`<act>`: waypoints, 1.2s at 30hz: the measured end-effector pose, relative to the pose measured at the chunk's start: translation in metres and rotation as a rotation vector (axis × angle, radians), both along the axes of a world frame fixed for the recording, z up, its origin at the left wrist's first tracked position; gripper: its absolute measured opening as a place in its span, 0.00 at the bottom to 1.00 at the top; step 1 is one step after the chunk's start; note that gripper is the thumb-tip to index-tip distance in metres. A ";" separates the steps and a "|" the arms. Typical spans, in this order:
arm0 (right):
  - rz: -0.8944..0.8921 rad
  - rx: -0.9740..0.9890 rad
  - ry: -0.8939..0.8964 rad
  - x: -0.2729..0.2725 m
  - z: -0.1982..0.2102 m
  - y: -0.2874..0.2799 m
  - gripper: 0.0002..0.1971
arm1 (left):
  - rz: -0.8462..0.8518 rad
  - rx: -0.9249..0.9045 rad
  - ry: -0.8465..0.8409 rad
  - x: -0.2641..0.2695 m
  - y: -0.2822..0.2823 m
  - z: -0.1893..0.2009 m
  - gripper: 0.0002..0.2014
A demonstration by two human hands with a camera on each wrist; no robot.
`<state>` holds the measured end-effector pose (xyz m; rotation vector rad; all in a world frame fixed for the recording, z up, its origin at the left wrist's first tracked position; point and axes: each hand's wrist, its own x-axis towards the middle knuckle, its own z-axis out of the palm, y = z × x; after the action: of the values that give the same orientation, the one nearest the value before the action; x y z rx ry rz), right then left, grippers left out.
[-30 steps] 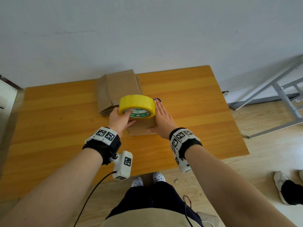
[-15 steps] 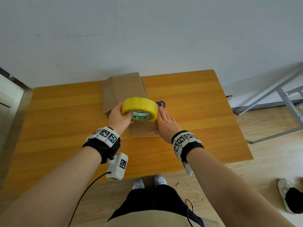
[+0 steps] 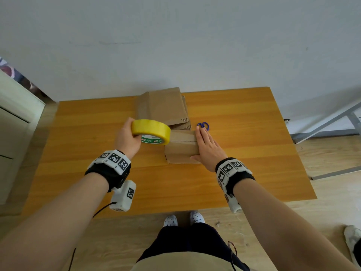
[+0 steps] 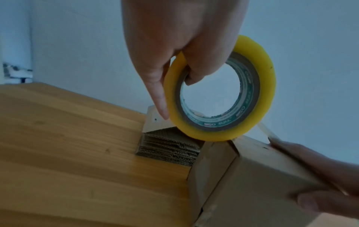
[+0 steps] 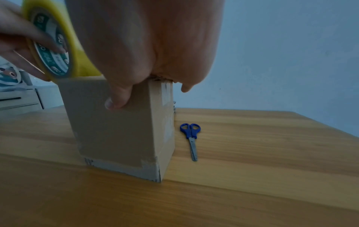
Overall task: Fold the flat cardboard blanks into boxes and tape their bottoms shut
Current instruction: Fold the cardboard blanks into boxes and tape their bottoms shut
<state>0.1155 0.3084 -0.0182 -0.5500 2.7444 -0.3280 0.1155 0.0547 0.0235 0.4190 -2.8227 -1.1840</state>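
Observation:
A small folded cardboard box [image 3: 180, 150] stands on the wooden table [image 3: 88, 153], its closed flaps facing up. My left hand [image 3: 127, 137] grips a yellow tape roll [image 3: 150, 131] at the box's left top edge. In the left wrist view, fingers hook through the core of the tape roll [image 4: 250, 122], and a clear strip [image 4: 264, 130] runs over the box [image 4: 252, 176] toward my right hand [image 4: 310, 169]. My right hand [image 3: 207, 148] lies with straight fingers along the box's right top edge. Its thumb [image 5: 116, 98] presses the front face of the box [image 5: 116, 135].
A stack of flat cardboard blanks [image 3: 164, 107] lies just behind the box, close to the wall. Blue-handled scissors [image 3: 203, 125] lie to the right of the box [image 5: 191, 138]. A white cabinet [image 3: 13, 124] stands left of the table. Grey metal legs [image 3: 332, 124] are at the right.
My left hand has carried the tape roll leftward, from above the box top to its left edge. My right hand has stayed on the box's right side.

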 end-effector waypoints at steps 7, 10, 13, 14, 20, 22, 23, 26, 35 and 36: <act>-0.020 -0.025 0.005 -0.006 0.008 -0.007 0.58 | 0.000 0.028 0.004 -0.004 -0.001 -0.007 0.11; 0.044 -0.015 0.019 -0.011 0.010 -0.022 0.61 | -0.007 0.039 0.008 -0.004 -0.002 -0.008 0.10; 0.087 0.041 0.026 -0.017 0.012 -0.032 0.58 | -0.014 0.042 0.012 -0.004 -0.005 -0.009 0.10; 0.096 0.056 0.020 -0.018 0.013 -0.033 0.56 | -0.020 0.043 0.016 -0.004 -0.006 -0.009 0.10; 0.117 0.064 0.043 -0.018 0.011 -0.035 0.53 | 0.022 0.031 0.051 -0.003 -0.007 -0.009 0.11; 0.119 0.064 0.049 -0.018 0.009 -0.036 0.53 | 0.018 0.013 0.047 -0.003 -0.007 -0.008 0.11; 0.117 0.058 0.048 -0.018 0.008 -0.036 0.53 | 0.009 0.002 0.044 -0.004 -0.007 -0.008 0.11; 0.106 0.040 0.034 -0.018 0.006 -0.033 0.52 | 0.012 -0.030 0.040 -0.009 -0.009 -0.007 0.12; 0.097 0.028 0.021 -0.019 0.002 -0.026 0.52 | -0.012 -0.107 0.012 -0.015 -0.014 -0.017 0.14; 0.099 0.025 0.018 -0.020 0.002 -0.026 0.52 | -0.023 -0.113 0.008 -0.014 -0.015 -0.018 0.14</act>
<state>0.0957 0.2824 -0.0160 -0.6823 2.7226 -0.2654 0.1014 0.0396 0.0054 0.3755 -2.8773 -1.0208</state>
